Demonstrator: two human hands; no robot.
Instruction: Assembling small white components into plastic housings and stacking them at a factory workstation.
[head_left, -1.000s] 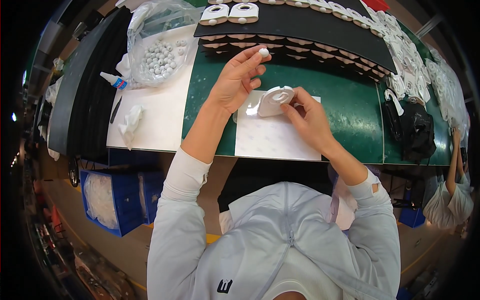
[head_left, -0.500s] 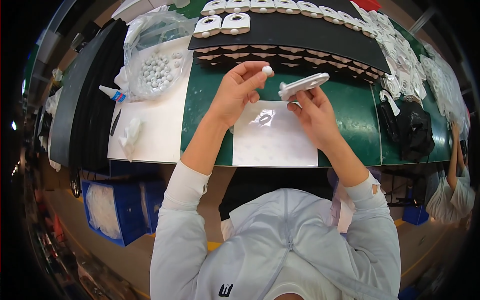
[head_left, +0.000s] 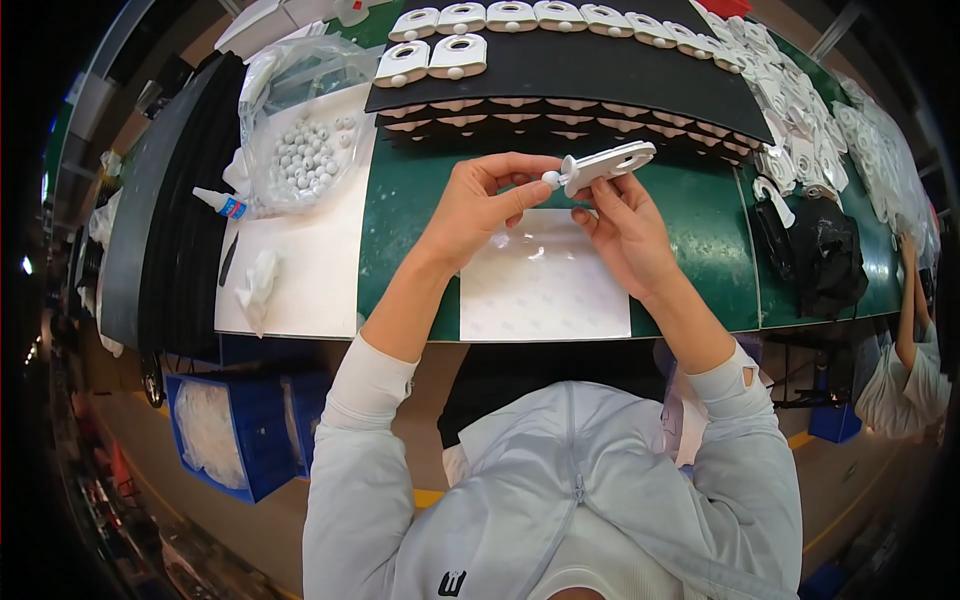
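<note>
Between the thumb and forefinger of my left hand [head_left: 478,203] is a small white ball [head_left: 551,178]. The ball sits against the end of a flat white plastic part [head_left: 607,166], which has an oval hole. My right hand [head_left: 630,228] grips that part from below, its fingers closed around the lower edge. Both hands are above a white sheet [head_left: 545,285] on the green table [head_left: 410,190]. Whether the ball is seated in the part cannot be made out.
Black stacked boards [head_left: 590,75] carry rows of similar white parts. A clear bag of white balls [head_left: 305,160], a glue bottle [head_left: 219,203] and crumpled tissue [head_left: 260,285] lie left. A black bag [head_left: 830,250] and piled white parts [head_left: 800,130] are right. Another person's arm [head_left: 908,300] shows far right.
My left hand has moved right and slightly down, bringing the ball to the end of the white part. My right hand stays nearly in place, still holding the part.
</note>
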